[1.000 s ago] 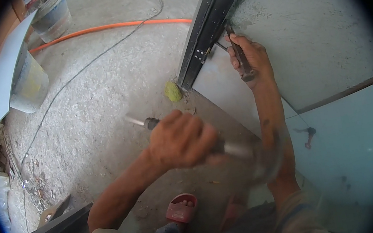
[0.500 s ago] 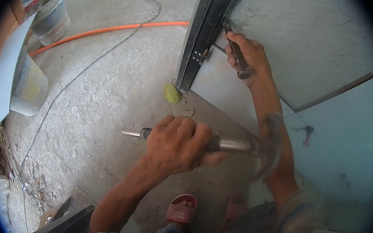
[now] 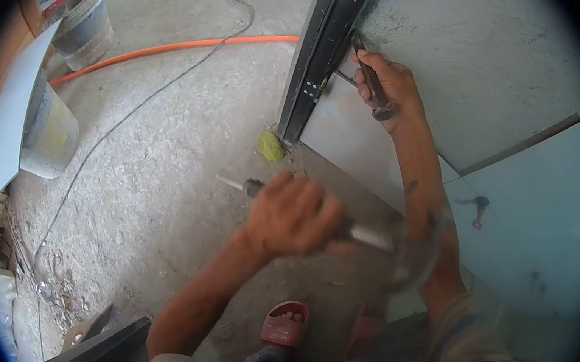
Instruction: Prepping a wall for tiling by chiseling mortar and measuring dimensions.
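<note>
My left hand (image 3: 295, 211) is closed around a metal hammer (image 3: 374, 236), its head blurred over my right forearm. Higher up, my right hand (image 3: 386, 88) grips a dark steel chisel (image 3: 377, 93) upright, flat end toward me, tip beside a black metal frame (image 3: 319, 45) where it meets the rough grey wall (image 3: 476, 58). Behind that hand a thin dark rod (image 3: 343, 77) sticks out from the frame. A pale panel (image 3: 332, 135) lies under the rod. At the frame's foot sits a yellow-green lump (image 3: 270, 145).
Buckets (image 3: 48, 133) and a leaning white sheet (image 3: 6, 113) stand at left. An orange hose (image 3: 168, 48) and thin cable (image 3: 106, 135) cross the concrete floor. A pale glossy panel (image 3: 536, 232) occupies the lower right, a dark edge (image 3: 89, 353) the lower left. My pink sandal (image 3: 284, 328) shows below.
Since half a second ago my left hand and hammer have shifted slightly up and to the right, blurred with motion. My right hand and chisel stay nearly in place.
</note>
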